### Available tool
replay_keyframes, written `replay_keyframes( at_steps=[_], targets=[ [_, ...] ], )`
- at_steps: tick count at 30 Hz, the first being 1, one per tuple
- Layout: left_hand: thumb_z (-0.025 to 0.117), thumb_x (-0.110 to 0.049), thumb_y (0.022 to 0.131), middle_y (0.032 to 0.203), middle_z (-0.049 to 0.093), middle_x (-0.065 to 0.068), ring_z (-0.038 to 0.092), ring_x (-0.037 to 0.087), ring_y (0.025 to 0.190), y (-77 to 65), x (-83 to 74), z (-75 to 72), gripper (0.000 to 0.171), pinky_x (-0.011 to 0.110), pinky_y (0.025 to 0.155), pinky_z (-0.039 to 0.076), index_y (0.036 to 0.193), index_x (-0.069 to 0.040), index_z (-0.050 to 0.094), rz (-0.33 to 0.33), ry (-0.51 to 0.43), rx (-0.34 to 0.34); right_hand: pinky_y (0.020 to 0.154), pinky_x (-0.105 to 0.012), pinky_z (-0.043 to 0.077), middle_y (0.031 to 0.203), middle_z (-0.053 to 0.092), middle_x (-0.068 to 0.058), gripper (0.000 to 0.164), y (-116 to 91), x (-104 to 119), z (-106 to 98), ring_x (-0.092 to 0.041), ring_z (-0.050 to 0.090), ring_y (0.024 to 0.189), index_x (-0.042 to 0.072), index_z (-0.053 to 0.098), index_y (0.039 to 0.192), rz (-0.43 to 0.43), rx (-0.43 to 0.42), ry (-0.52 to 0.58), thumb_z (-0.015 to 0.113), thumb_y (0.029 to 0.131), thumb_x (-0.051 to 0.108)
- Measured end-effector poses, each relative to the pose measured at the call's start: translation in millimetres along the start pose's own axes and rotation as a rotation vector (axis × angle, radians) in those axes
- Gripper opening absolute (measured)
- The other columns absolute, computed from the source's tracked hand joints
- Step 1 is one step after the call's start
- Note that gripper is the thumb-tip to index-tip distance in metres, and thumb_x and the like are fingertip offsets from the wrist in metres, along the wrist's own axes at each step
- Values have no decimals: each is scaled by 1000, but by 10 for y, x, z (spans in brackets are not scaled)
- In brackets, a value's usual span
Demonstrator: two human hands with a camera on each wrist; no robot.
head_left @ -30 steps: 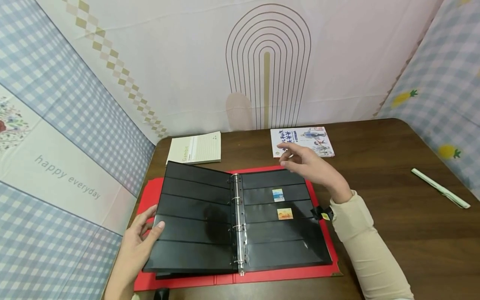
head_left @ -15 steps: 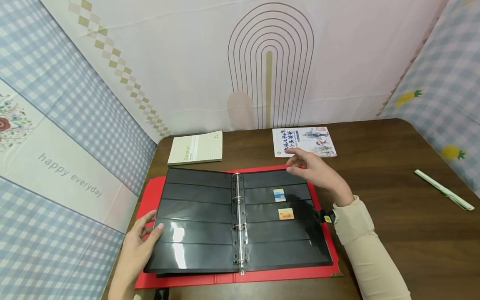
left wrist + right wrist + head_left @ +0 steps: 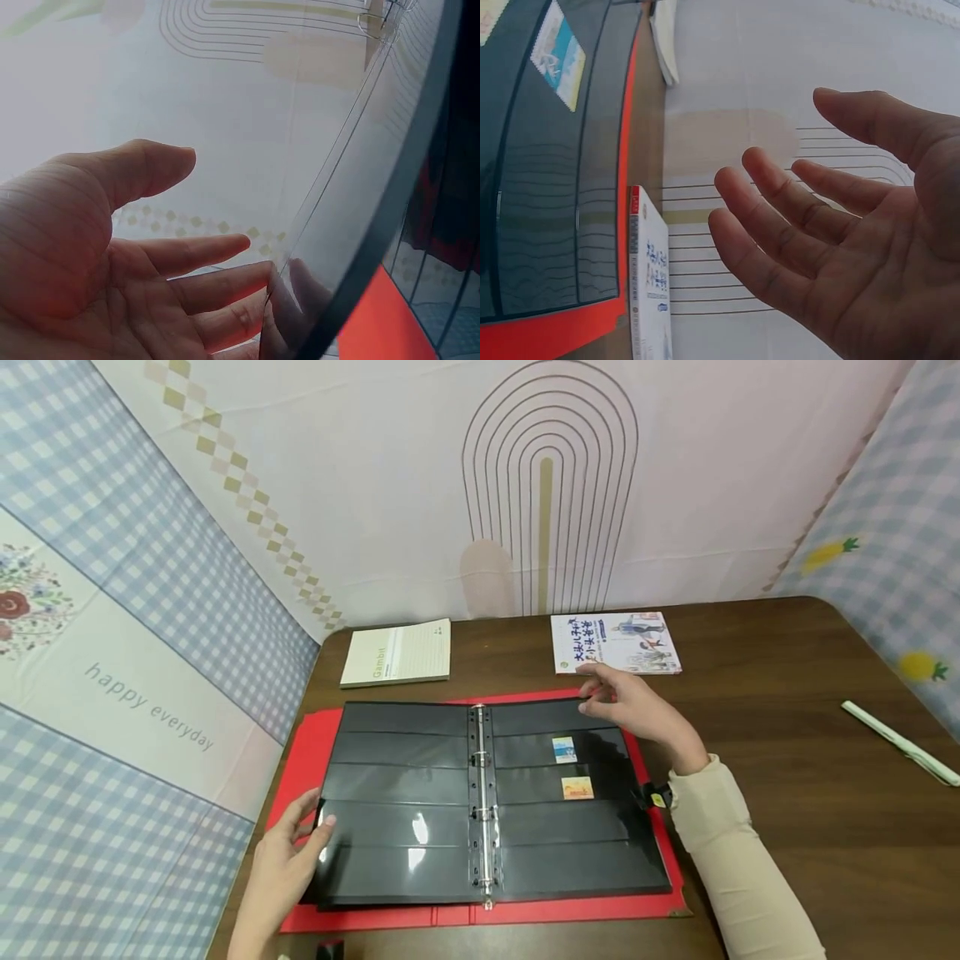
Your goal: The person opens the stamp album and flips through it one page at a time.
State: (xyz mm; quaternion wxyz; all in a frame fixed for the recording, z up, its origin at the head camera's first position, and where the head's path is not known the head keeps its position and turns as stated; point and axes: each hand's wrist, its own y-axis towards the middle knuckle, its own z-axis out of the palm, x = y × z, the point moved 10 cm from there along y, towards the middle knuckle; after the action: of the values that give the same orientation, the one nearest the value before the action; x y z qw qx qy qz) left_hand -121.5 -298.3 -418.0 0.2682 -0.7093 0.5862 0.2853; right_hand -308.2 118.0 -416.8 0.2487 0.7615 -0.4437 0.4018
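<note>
A red stamp album (image 3: 303,743) lies spread on the table, with black pocket pages on metal rings (image 3: 483,793). On the right page (image 3: 562,860) sit a blue stamp (image 3: 565,749) and, below it, an orange-yellow stamp (image 3: 577,788). My left hand (image 3: 281,860) is at the outer edge of the left page (image 3: 397,785); in the left wrist view its fingertips touch the page edge, while the thumb stands apart. My right hand (image 3: 626,702) hovers over the right page's upper corner, fingers loosely bent and holding nothing, as the right wrist view also shows.
A cream notebook (image 3: 397,653) lies behind the album at left. A picture book (image 3: 617,645) is at the back, just beyond my right hand. To the far right rests a pale green pen (image 3: 900,743). Cloth-covered walls border the table at back and sides.
The left page has come down flatter beside my left hand, and glare has shifted across it. My right hand has moved slightly right and down in view. Both stamps stay in their pockets.
</note>
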Motion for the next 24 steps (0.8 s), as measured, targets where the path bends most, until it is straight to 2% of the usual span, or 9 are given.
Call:
replay_keyframes(
  at_steps=[5, 11, 19, 24],
  targets=[
    [60, -25, 104, 144, 51, 30, 60, 46, 119, 11, 41, 30, 54, 51, 94, 52, 148, 3, 46, 8, -7, -21, 95, -54, 48, 125, 60, -25, 58, 14, -59, 15, -36, 58, 115, -3, 41, 148, 35, 6, -16, 66, 97, 9],
    [59, -27, 104, 145, 51, 27, 62, 44, 116, 2, 148, 85, 54, 45, 87, 55, 149, 0, 46, -39, -23, -5, 95, -58, 47, 128, 59, -27, 59, 32, -164, 45, -41, 56, 119, -5, 42, 147, 59, 11, -47, 67, 95, 6],
    [61, -26, 103, 146, 51, 25, 65, 40, 115, 25, 223, 113, 51, 35, 81, 55, 146, -1, 48, -47, -23, -11, 97, -60, 45, 132, 56, -26, 63, 71, -285, 90, -44, 51, 125, -7, 42, 148, 84, 25, -89, 70, 93, 6],
    [60, -25, 103, 143, 53, 27, 63, 41, 117, 39, 253, 147, 50, 46, 87, 55, 144, 1, 50, -43, -35, -9, 102, -63, 40, 141, 50, -30, 69, 89, -354, 116, -46, 45, 132, -8, 39, 149, 98, 45, -140, 73, 90, 4]
  ],
)
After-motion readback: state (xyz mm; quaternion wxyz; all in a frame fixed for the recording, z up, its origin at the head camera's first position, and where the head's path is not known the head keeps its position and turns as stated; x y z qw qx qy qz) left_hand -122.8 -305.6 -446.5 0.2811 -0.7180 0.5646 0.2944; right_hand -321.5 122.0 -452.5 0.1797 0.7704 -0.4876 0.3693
